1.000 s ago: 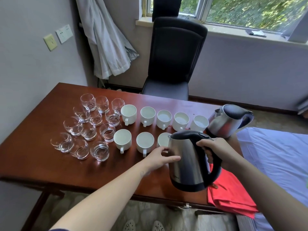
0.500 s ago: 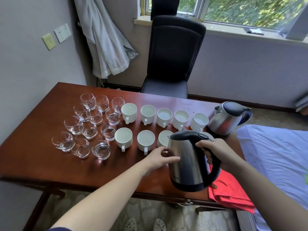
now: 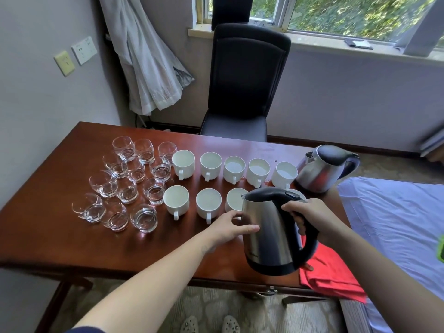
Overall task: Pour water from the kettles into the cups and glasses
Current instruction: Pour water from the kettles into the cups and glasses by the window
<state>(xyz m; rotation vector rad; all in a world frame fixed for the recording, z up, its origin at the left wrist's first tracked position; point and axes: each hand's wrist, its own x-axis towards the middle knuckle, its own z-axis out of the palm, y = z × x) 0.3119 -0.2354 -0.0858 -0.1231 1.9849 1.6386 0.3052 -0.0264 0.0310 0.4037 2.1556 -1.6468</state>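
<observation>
Stainless steel kettle with black lid, handle and base [image 3: 269,231]: lifted off the brown wooden worktop [image 3: 60,236] at its near right, tilted slightly, spout beside the third white ceramic cup [image 3: 236,200] of the near row. Right hand [image 3: 310,215] fingers clenched round the black handle. Left hand [image 3: 230,227] lies loose against the steel side, thumb straight across it, no grasp. Second steel kettle [image 3: 322,169] stands at the far right, next to the back row of white cups [image 3: 258,168]. Clear round glasses [image 3: 125,188] are clustered on the left. Red folded cloth [image 3: 331,275] hangs over the near right corner.
</observation>
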